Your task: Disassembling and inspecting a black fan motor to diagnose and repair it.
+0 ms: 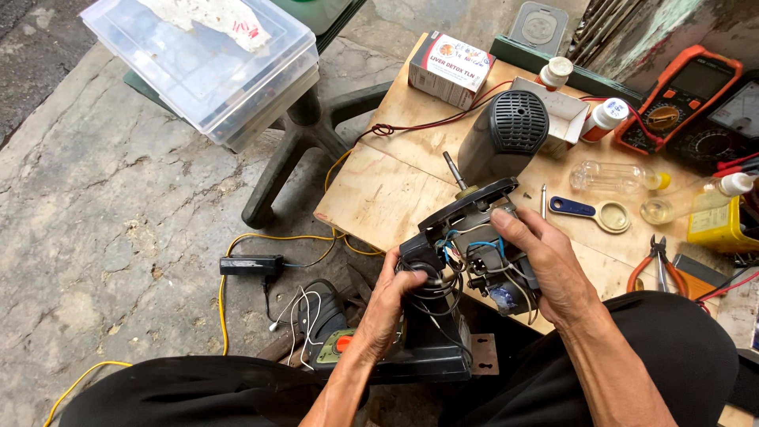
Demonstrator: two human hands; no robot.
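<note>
My left hand [393,294] grips the lower black housing [433,332] of a fan motor assembly [466,253], fingers curled round the left side where a bundle of black, white and blue wires [447,273] spills out. My right hand [545,265] is closed over the right side of the motor, thumb lying across the top by the metal plate, fingers wrapped behind. Both hands hold the one part between them, over my lap and at the near edge of the plywood bench [395,174].

The steel shaft [454,170] points up and away from me, tilted to the left. Just beyond the motor, a grey rear cover [504,134] with a round vent grille sits on the bench, close to the shaft or touching it; I cannot tell which.

On the bench to the right: a blue-handled magnifier [591,212], a clear plastic bottle [613,175] lying on its side, red-handled pliers [656,265], an orange multimeter [678,99], and two small white-capped bottles [605,117]. A small printed carton [451,67] stands at the far edge, with a red wire [427,124] running past it.

On the concrete floor to my left: a clear lidded plastic box [205,59] resting on a chair base [304,146], a yellow cable [225,292] and a black adapter [251,265].
</note>
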